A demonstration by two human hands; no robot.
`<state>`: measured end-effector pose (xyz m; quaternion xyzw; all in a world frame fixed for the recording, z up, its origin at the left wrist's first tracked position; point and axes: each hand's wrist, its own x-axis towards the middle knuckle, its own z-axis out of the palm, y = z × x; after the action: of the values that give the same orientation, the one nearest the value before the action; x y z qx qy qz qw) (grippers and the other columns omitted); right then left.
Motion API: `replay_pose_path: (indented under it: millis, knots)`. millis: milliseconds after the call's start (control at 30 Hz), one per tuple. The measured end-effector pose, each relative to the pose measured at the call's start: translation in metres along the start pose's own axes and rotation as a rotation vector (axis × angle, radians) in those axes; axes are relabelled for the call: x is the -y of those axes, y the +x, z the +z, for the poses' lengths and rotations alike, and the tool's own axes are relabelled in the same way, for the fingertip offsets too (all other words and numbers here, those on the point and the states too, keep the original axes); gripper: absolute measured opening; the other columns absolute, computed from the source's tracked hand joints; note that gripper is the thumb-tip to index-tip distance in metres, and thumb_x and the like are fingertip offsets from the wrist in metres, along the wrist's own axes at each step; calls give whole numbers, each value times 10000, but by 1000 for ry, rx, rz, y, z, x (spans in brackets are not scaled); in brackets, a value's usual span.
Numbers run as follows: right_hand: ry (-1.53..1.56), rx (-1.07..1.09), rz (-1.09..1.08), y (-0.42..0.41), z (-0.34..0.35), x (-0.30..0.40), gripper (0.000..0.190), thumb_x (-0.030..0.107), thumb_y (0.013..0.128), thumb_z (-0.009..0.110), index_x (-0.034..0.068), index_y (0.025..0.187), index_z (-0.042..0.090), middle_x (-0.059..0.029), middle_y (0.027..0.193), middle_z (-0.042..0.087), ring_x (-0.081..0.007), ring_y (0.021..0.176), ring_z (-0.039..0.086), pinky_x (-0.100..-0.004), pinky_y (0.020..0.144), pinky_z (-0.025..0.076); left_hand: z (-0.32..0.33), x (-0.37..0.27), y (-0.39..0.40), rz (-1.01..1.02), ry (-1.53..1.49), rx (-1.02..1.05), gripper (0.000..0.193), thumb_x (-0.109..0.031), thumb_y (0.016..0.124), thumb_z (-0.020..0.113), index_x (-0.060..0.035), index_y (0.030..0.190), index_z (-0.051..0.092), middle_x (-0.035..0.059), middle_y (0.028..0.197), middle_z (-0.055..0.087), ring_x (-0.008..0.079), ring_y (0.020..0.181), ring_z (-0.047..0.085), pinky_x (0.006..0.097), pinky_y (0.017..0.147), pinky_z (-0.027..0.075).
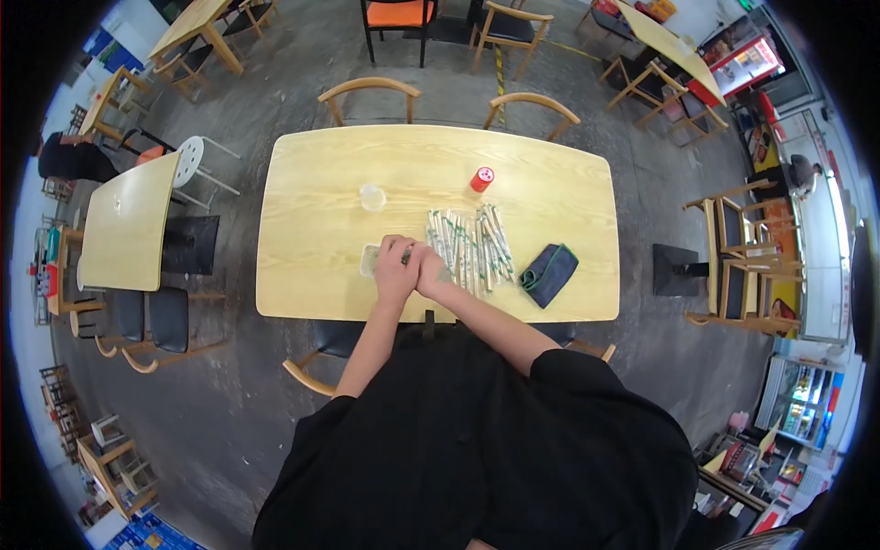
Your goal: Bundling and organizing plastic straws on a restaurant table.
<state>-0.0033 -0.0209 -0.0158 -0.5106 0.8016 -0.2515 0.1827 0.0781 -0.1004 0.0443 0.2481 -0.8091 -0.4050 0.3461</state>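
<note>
My left hand [395,269] and my right hand [432,269] are clasped together over the near part of the wooden table [313,227]. A small dark spot shows between the fingers, too small to name, and the palms are hidden. Partly behind my left hand is a small whitish rectangular container [368,263]. Just right of my hands, several wrapped disposable chopsticks [474,247] lie in a loose, fanned row. Farther right sits a folded dark cloth [550,276] with green edging. A red cylindrical container [482,179] and a translucent round plastic cup [372,197] stand beyond.
Two wooden chairs [369,86] face the table's far edge; a chair [309,375] is at my near side. Another table [127,220] and a white stool [190,161] are to the left. Stacked chairs [739,254] stand right. People [77,157] are at both sides.
</note>
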Motion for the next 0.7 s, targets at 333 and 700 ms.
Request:
replay_pose_path:
  millis: [333,700]
  knots:
    - [241,-296,400,-41,-35,-46,616,278,728,863,43,1258,656,-132,986,724,-302,865,712,-414,810,569,10,13,9,100,114,-18,127,-87,848,774,-43,915,676,140,953,635,317,823,649,402,703,525]
    - [293,-9,564,-59,-53,-66,610,386,757,811,20,1226,675,-165,1061,726,-331,1027,692,-414,900,551,-6,-24,15,196,244,2,485,-146,769,850,-63,1218,688,142,1251,608,341,1114,618,432,914,525]
